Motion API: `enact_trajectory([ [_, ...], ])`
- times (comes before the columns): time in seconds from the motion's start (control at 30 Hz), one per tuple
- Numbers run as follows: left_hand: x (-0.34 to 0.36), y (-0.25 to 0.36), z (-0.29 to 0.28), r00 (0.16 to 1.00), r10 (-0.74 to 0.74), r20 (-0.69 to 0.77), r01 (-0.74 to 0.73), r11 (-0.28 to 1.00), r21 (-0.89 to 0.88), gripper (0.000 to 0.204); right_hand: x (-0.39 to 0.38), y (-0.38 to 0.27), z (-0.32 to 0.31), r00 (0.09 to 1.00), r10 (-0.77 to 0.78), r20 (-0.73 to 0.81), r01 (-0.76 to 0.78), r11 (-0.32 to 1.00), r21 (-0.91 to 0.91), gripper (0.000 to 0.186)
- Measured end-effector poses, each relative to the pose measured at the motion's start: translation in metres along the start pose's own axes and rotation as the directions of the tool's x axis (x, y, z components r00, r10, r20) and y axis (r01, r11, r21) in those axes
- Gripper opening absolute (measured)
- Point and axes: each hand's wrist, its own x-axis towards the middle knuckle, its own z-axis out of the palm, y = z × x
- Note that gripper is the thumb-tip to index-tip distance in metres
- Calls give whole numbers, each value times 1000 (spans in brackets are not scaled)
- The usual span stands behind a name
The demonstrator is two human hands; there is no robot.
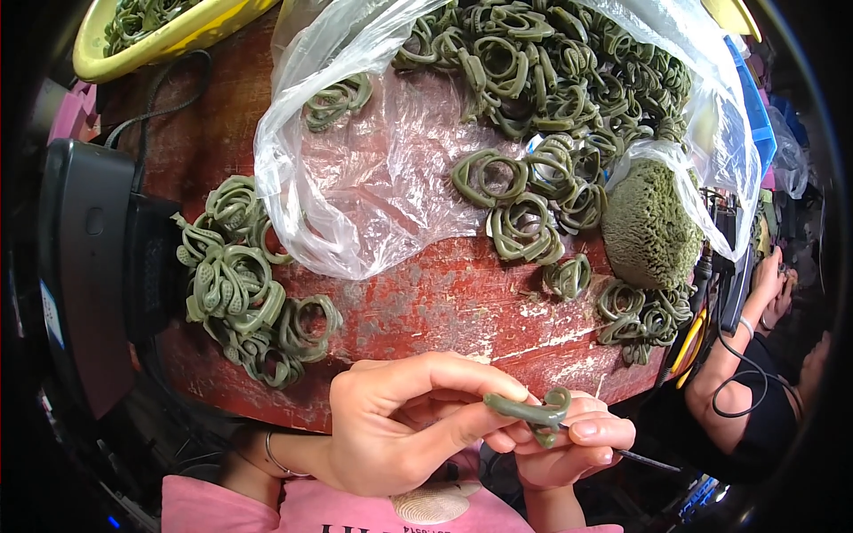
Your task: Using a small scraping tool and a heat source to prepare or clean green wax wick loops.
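Observation:
Between my hands is a dark green, glossy curled ring-shaped piece, just past the table's near edge. My left hand is closed, pinching one end of it between thumb and forefinger. Close against its other side, my right hand is closed around a thin dark rod-like tool, whose tail points right. The tool's working tip is hidden behind the piece and fingers. Similar green rings lie in a pile at the table's left and in a large heap at the back, partly on a clear plastic bag.
The clear plastic bag spreads over the worn red table. A rough green porous block stands at the right beside more rings. A black device borders the left, below a yellow basin. Another person's arm shows at right.

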Motion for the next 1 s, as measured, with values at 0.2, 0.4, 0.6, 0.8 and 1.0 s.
enact_trajectory([
  [0.2, -1, 0, 1, 1000, -24, -4, 24, 1000, -18, 12, 0, -2, -4, 995, 84, 47, -85, 996, 25, 35],
  [0.4, -1, 1, 1, 1000, -16, -21, 16, 1000, -15, 12, 0, -4, -3, 991, 130, 42, -132, 990, 41, 33],
  [0.6, -2, 0, 1, 1000, -11, -19, 10, 1000, -23, 14, 5, -3, -3, 991, 110, 81, -114, 992, 51, 33],
  [0.8, -1, -2, 2, 1000, 26, -8, -26, 1000, 5, 15, 1, -1, 0, 997, 76, 1, -76, 995, 63, 34],
  [1.0, 0, -3, 0, 999, 34, 19, -34, 999, -21, 16, 1, 0, -3, 990, 137, 33, -140, 972, 187, 30],
])
